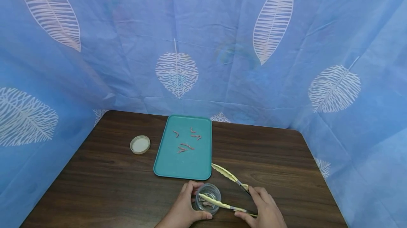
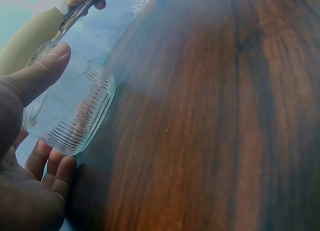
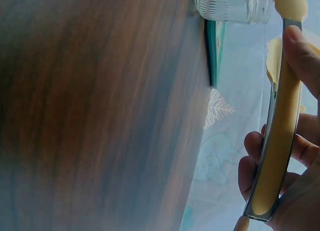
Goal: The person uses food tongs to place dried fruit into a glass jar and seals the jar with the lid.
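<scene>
My left hand point(image 1: 183, 207) grips a small clear glass jar point(image 2: 65, 106), thumb on the near side and fingers round the far side. Reddish, worm-like strips point(image 2: 86, 111) lie at the bottom of the jar. In my right hand point(image 1: 266, 207) is a pair of tongs point(image 1: 225, 172) with cream-yellow tips and metal arms, spread wide. One tong tip lies over the jar's mouth in the head view; the other points past the jar toward the tray's corner. Nothing sits between the tips except the jar's near wall and rim.
Beyond the jar, a teal tray point(image 1: 168, 164) lies flat with several pinkish strips point(image 1: 187, 146) scattered on it. A round lid point(image 1: 140, 144) rests left of the tray. Under everything is a dark wooden table point(image 1: 111, 185), with a blue leaf-patterned cloth point(image 1: 216, 79) hanging behind.
</scene>
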`<state>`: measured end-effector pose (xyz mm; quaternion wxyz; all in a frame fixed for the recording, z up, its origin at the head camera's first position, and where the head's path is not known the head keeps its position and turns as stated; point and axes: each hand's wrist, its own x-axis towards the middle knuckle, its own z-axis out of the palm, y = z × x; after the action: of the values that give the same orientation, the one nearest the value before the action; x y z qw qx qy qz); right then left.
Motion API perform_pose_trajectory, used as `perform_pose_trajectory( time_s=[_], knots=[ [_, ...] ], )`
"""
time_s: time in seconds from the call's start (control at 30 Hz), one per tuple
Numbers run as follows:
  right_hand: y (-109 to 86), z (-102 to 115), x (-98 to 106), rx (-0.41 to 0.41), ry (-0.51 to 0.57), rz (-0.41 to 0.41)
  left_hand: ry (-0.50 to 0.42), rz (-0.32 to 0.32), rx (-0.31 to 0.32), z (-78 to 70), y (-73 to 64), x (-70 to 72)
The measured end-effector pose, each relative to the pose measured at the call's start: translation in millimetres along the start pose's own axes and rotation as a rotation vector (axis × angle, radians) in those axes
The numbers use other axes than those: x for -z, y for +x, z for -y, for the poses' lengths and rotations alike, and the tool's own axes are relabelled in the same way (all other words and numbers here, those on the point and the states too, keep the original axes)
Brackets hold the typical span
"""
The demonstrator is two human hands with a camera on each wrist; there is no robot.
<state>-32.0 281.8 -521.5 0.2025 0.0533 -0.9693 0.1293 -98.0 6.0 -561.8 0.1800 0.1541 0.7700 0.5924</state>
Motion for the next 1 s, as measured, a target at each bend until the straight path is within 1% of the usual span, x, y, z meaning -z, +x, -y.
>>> perform_pose_trajectory(
  time_s=[0.07, 0.2, 0.27, 0.37, 0.6, 0.8, 0.93, 1.0],
  knots=[
    [3.2, 2, 2, -0.055, 0.031, 0.061, 0.006, -0.005, -0.002, -0.4, 0.0, 0.0],
    [12.2, 8, 7, -0.207, 0.124, 0.184, 0.02, -0.009, -0.002, -0.3, 0.3, -0.1],
    [16.6, 11, 8, -0.277, 0.161, 0.225, 0.022, -0.004, 0.001, 0.3, 0.6, -0.3],
    [22.5, 13, 9, -0.34, 0.175, 0.265, 0.011, 0.001, 0.004, 1.6, 1.1, -0.6],
    [34.1, 17, 7, -0.414, 0.226, 0.331, -0.012, -0.008, -0.016, 2.5, 1.1, -0.9],
    [44.8, 19, 2, -0.478, 0.235, 0.377, -0.021, -0.003, -0.007, 0.9, -0.2, -0.1],
    [48.7, 19, -3, -0.482, 0.242, 0.386, -0.015, 0.005, 0.002, 0.4, -0.3, 0.4],
    [48.6, 20, -5, -0.461, 0.246, 0.382, -0.01, 0.007, 0.005, 0.9, 0.5, 0.5]
  ],
)
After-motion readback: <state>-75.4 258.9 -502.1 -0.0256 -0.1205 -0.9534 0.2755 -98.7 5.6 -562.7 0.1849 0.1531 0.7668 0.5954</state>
